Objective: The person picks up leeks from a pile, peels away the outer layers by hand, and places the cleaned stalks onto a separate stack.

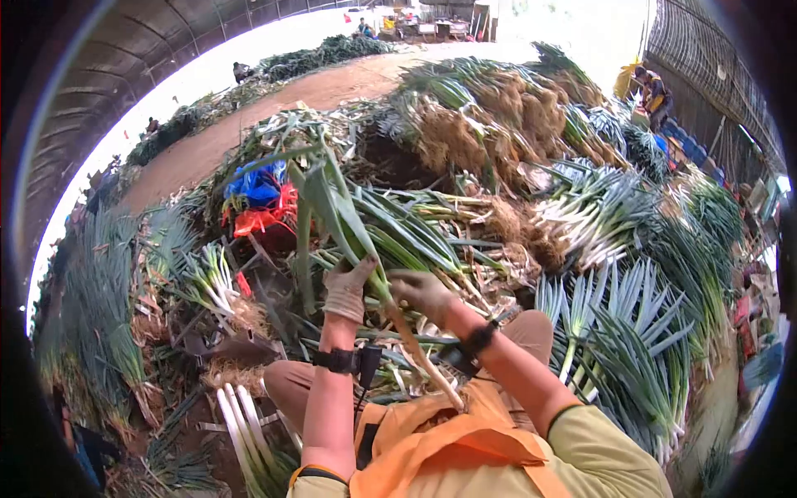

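A long green onion (pixel 413 342) slants across my lap, its pale root end down against the orange apron (pixel 448 452) and its broad green leaves bent over at the top. My left hand (pixel 344 292), in a whitish glove, is closed around the stalk where the leaves begin. My gloved right hand (pixel 425 297) is just right of the stalk, its fingers blurred and right beside it. Behind both hands lies a heap of loose green onions (pixel 407 236) with dry leaf scraps.
Rooty green onions (pixel 498 116) are piled high ahead. Trimmed bundles (pixel 589 207) and more green onions (pixel 631 332) lie at right. White stalks (pixel 245 423) lie by my left knee. Blue plastic (pixel 256 184) and red netting (pixel 266 214) sit at left. A person (pixel 653 95) is far right.
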`<state>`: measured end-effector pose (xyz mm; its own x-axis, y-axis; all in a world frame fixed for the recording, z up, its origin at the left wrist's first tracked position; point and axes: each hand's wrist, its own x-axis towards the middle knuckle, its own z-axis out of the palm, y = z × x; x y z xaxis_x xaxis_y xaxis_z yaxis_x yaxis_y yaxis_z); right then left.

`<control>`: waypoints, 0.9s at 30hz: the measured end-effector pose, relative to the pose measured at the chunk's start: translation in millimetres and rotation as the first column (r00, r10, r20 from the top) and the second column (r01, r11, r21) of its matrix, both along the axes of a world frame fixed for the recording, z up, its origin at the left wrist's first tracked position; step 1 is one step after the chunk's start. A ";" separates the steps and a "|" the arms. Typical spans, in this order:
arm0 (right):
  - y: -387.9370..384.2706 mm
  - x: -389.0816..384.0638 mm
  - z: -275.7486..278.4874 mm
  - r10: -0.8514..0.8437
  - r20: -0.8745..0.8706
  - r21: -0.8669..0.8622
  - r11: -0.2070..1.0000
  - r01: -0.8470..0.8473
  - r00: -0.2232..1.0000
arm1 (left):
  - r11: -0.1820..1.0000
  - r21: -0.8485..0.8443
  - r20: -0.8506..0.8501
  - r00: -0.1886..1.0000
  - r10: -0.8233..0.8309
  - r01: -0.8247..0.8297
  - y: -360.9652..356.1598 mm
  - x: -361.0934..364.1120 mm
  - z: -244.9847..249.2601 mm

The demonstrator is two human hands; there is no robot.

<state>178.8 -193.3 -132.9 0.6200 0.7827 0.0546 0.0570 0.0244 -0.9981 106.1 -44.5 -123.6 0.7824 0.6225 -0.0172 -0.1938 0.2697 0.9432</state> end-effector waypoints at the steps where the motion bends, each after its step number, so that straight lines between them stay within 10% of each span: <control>1: 15.8 5.8 3.9 0.020 -0.255 0.116 0.993 0.010 0.967 | 0.999 0.040 -0.019 1.000 0.008 -0.008 -4.8 3.5 10.6; 12: 4.1 11.0 -22.1 -0.246 -0.350 -0.115 0.969 0.220 0.904 | 0.996 0.077 -0.103 0.994 -0.036 0.045 -9.3 11.1 14.3; 14: -8.7 32.7 -101.9 -0.144 -0.006 -0.312 0.941 0.135 0.990 | 0.996 0.058 -0.075 0.995 -0.069 0.073 -6.8 14.0 5.9; 16: -29.3 32.0 -113.1 0.001 0.303 -0.663 0.718 0.210 0.953 | 1.000 -0.001 0.026 1.000 -0.011 0.011 -10.0 13.2 1.0; 22: -113.7 46.8 -183.5 0.272 0.336 -0.931 0.240 0.274 0.902 | 1.000 0.011 -0.030 1.000 -0.002 0.002 -4.7 -6.0 24.9; 25: -77.1 32.7 -135.4 0.478 0.365 -0.926 0.274 0.259 0.799 | 0.998 0.055 -0.040 0.999 0.011 -0.009 -2.5 -6.3 25.8; 27: -51.0 29.0 -116.9 0.188 0.459 -0.571 0.811 0.126 0.868 | 0.996 0.087 -0.065 0.997 0.033 -0.027 -2.3 -3.3 22.4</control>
<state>207.9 -244.3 -249.8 0.6108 0.7818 -0.1256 0.5312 -0.5222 -0.6671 102.8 -46.8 -101.3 0.7623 0.6471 -0.0135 -0.1371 0.1818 0.9737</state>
